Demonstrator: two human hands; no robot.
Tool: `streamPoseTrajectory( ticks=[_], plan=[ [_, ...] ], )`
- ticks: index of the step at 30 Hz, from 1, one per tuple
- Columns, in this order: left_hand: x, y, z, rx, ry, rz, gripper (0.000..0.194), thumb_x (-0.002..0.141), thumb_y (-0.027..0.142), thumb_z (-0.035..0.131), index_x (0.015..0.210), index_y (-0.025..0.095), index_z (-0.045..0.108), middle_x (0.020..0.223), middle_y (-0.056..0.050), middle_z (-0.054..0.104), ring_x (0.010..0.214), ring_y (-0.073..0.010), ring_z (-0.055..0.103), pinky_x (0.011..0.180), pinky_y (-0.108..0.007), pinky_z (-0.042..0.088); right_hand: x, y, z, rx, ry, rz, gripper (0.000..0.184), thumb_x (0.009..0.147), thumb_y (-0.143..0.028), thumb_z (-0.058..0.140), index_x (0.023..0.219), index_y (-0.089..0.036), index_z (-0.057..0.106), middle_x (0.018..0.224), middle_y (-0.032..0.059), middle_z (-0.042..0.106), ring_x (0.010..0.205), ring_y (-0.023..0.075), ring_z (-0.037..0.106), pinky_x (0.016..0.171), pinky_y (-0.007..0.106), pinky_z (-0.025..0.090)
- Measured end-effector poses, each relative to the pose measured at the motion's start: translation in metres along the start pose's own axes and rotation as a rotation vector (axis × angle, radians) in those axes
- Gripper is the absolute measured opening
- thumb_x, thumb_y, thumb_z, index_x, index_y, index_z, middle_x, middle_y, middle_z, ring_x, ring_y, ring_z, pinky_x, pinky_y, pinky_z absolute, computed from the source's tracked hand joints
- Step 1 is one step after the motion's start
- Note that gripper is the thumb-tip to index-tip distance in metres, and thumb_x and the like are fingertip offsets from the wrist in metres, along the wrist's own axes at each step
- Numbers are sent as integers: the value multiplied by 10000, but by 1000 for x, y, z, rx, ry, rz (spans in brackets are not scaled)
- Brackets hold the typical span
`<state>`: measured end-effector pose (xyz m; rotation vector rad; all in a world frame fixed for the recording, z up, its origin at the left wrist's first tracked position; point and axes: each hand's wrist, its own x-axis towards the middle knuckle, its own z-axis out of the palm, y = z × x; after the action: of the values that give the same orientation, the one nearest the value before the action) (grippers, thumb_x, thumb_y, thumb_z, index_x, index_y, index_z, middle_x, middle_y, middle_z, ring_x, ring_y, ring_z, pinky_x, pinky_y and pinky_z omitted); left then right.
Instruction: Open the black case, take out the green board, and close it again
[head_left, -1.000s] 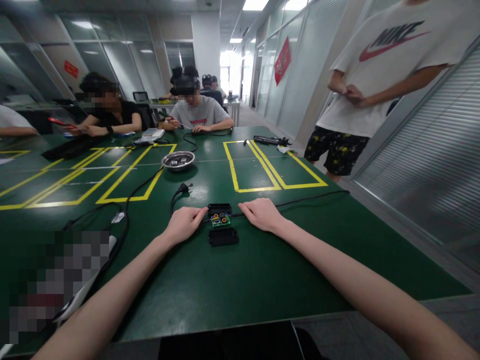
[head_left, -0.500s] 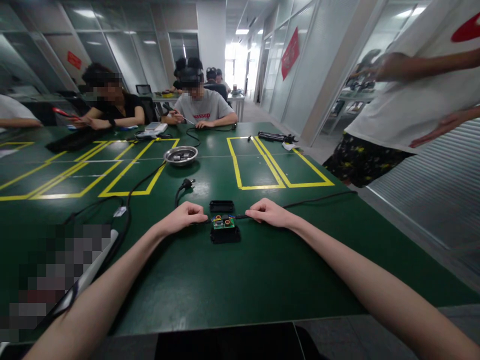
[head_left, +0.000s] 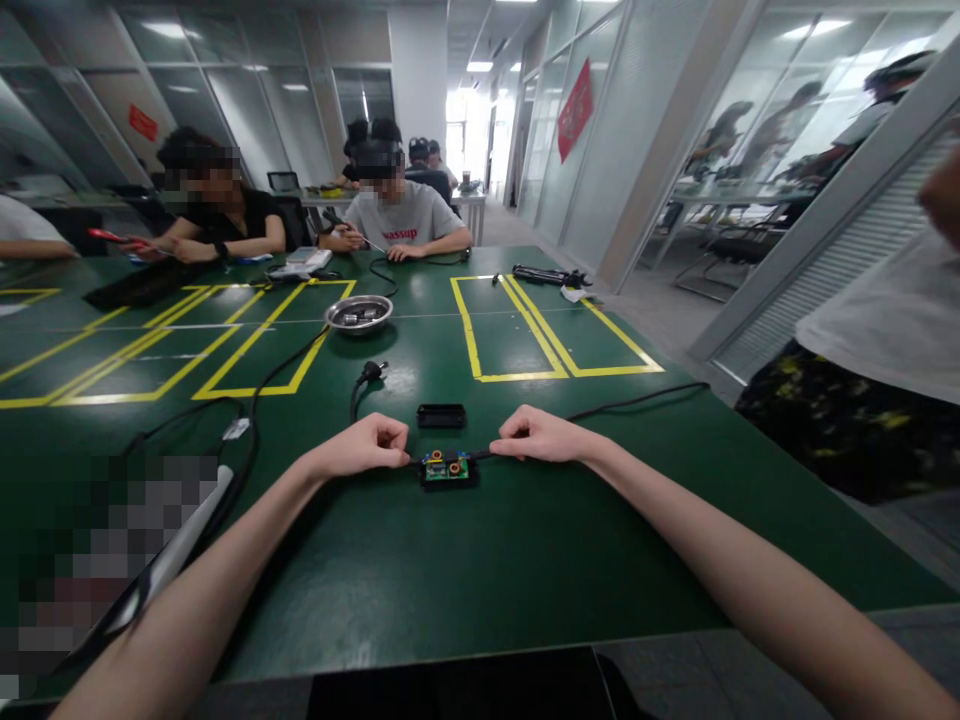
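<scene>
A green circuit board with copper-wound coils lies between my hands, in or right over a black plastic case half. My left hand pinches the black cable at the board's left end. On the other side, my right hand pinches the black cable that leaves the board's right end. Behind the board the other black case half lies by itself, hollow side up. A power plug on a black cord rests behind my left hand.
A metal bowl holding small metal parts stands farther back. Yellow tape marks rectangles on the green table. A cable runs off to the right. Co-workers sit across the table; a person stands at right.
Both hands have brought the circuit board down and toward me, onto the near case half. The standing person has moved farther right.
</scene>
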<state>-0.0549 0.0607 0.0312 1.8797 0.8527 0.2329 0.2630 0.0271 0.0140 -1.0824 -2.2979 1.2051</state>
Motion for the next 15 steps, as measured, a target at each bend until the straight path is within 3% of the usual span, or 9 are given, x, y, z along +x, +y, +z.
streamPoseTrajectory(
  ticks=[7, 15],
  plan=[
    [-2, 3, 1, 57, -7, 10, 370, 731, 388, 685, 576, 200, 406, 527, 77, 395, 528, -89, 347, 531, -230, 249, -1, -4, 0, -69, -12, 19, 556, 918, -589, 600, 547, -183, 518, 506, -51, 416, 521, 101, 381, 578, 270, 309],
    [-3, 3, 3, 122, -10, 21, 360, 729, 375, 689, 567, 201, 420, 531, 68, 418, 537, -100, 377, 529, -235, 264, -2, -1, 1, -120, -6, 11, 563, 909, -570, 607, 531, -202, 411, 525, -66, 342, 536, 93, 330, 576, 266, 272]
  ],
)
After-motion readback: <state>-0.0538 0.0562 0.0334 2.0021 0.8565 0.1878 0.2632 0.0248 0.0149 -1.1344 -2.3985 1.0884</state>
